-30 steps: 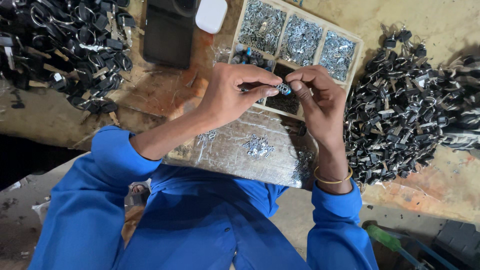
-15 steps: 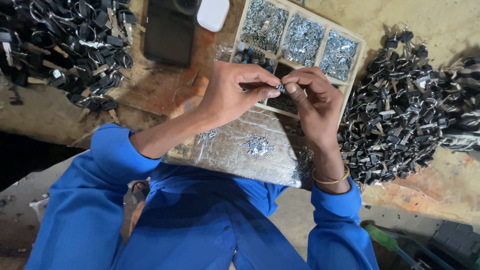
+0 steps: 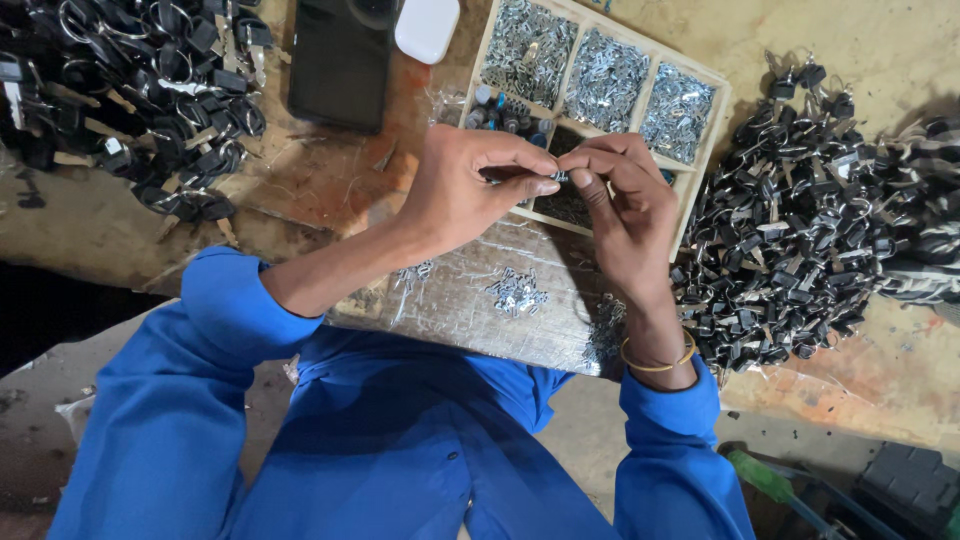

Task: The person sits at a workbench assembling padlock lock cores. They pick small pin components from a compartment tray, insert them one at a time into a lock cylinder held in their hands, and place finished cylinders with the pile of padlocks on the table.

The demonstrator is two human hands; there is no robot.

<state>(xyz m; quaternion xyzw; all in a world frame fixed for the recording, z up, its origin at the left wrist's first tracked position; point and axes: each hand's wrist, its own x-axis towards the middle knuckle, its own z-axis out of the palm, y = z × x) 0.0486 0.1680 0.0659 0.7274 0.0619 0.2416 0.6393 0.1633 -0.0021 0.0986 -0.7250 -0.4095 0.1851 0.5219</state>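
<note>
**Fingertips meet over the tray, one small piece in hand**

I have both hands up over the wooden tray, and the work is right at my fingertips. My left hand presses thumb and forefinger together on a small dark piece; my right hand comes in from three o'clock, its grip pinching the same piece from the other side. It is too small to say exactly what it is or how the two halves sit, so I call it mid-assembly and no more.

At twelve o'clock the tray's top compartments are full of small silvery metal parts. The lower cells, just under my fingers, hold darker bits and a few blue-capped ones.

At six o'clock from my hands, a little heap of loose silvery bits lies on the plastic-wrapped board across my lap.

At three o'clock a big pile of black-headed keys spreads on the surface; another such pile sits at ten o'clock. Which is finished and which waits, I cannot tell. Judging by the full tray, plenty is left.

A dark phone and a white case rest at eleven o'clock.
</note>
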